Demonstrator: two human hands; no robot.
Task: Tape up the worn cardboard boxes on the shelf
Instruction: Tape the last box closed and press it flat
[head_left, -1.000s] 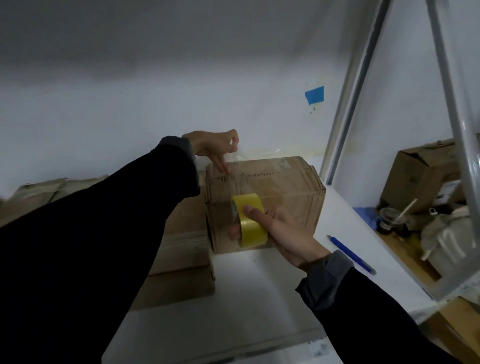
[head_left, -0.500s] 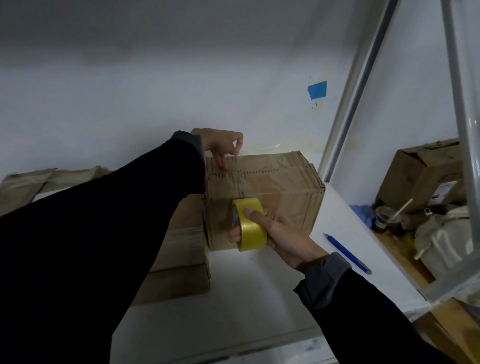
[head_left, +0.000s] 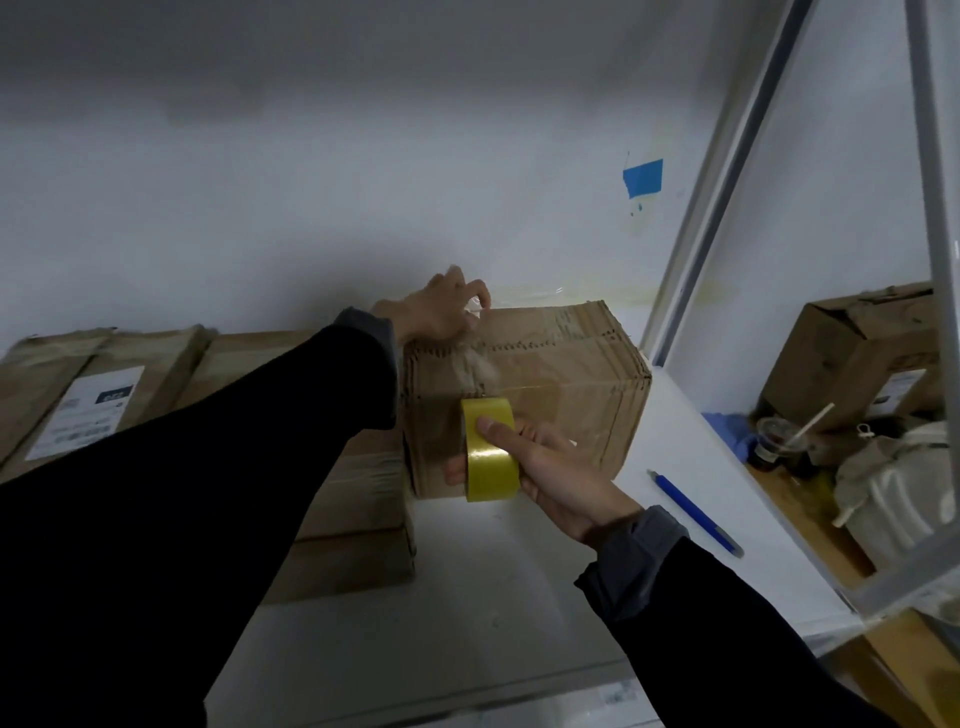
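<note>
A worn cardboard box (head_left: 561, 384) stands on the white shelf (head_left: 467, 597), its edges frayed. My right hand (head_left: 540, 467) grips a yellow tape roll (head_left: 488, 449) held against the box's front face near the bottom left. A strip of clear tape runs from the roll up the front to the top edge. My left hand (head_left: 441, 312) rests on the box's top left corner, its fingers curled and pinching the clear tape end there.
Flat cardboard boxes (head_left: 119, 384) lie stacked to the left, one with a white label. A blue pen (head_left: 693, 512) lies on the shelf right of the box. Metal shelf posts (head_left: 722, 176) rise at the right. Beyond them sit another box (head_left: 852, 358), a cup and a bag.
My left hand has shifted slightly along the box's top edge with the tape end. The roll stays against the front face. The view has tilted a little.
</note>
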